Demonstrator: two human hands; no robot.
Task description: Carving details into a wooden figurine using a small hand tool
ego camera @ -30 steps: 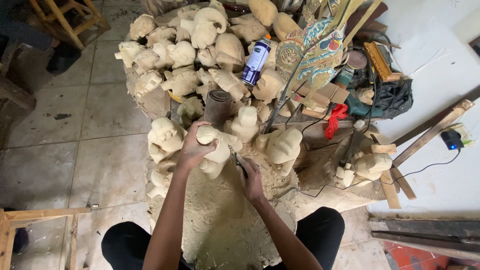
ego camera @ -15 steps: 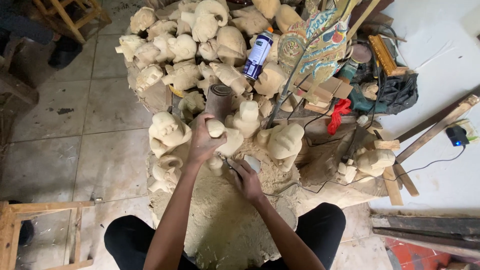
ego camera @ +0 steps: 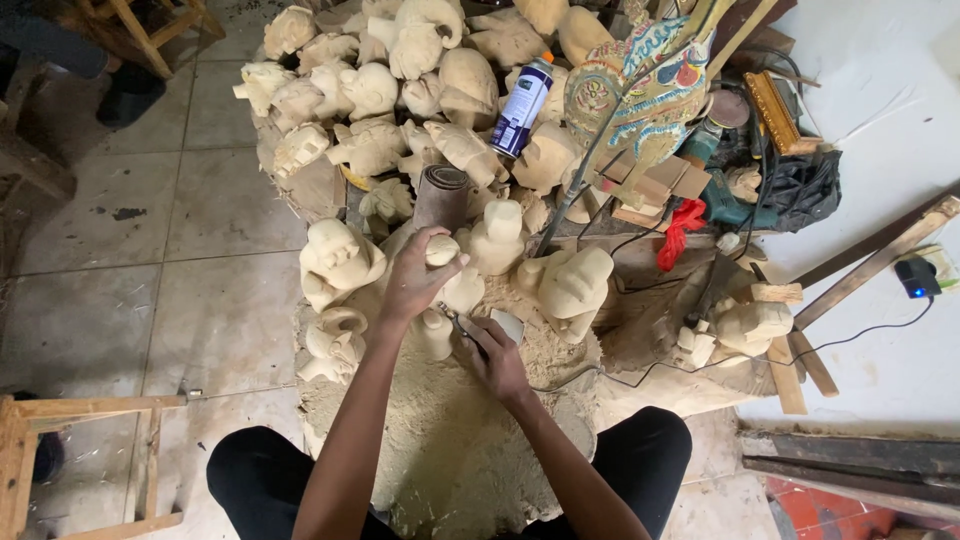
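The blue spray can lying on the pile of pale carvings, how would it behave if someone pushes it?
The spray can is a smooth cylinder lying tilted on uneven wooden carvings, so it would probably roll or slide down between them. Its glossy wall looks rigid and possibly a bit slippery. Its weight cannot be judged; how full it is does not show.

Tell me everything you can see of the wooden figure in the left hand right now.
The wooden figure is a small pale carving of unpainted, raw-looking wood with a rounded head at the top. The left hand grips it around the upper part, covering much of it. The right hand holds a thin carving tool at its lower side. It sits above a sawdust pile, among other unfinished carvings.
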